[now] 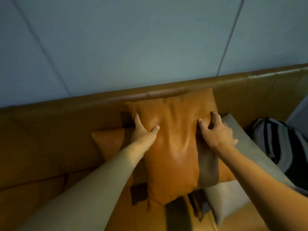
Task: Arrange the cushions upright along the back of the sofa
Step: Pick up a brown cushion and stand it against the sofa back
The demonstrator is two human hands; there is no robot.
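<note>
Progress: early | both hands, left hand (143,132) and right hand (216,132), clamp tan leather cushion (173,139) mid-frame, leaning on sofa back (166,94) | left: grey cushion (241,147) right, second tan cushion (110,140) flat left.

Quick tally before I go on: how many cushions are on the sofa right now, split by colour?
Orange leather cushions: 2, the one gripped by the left hand and the right hand, namely the held cushion, and a second cushion partly hidden behind it.
Grey cushions: 1, the grey cushion on the right.
Striped black-and-white cushions: 1, the striped cushion at the far right.
Total: 4
</note>
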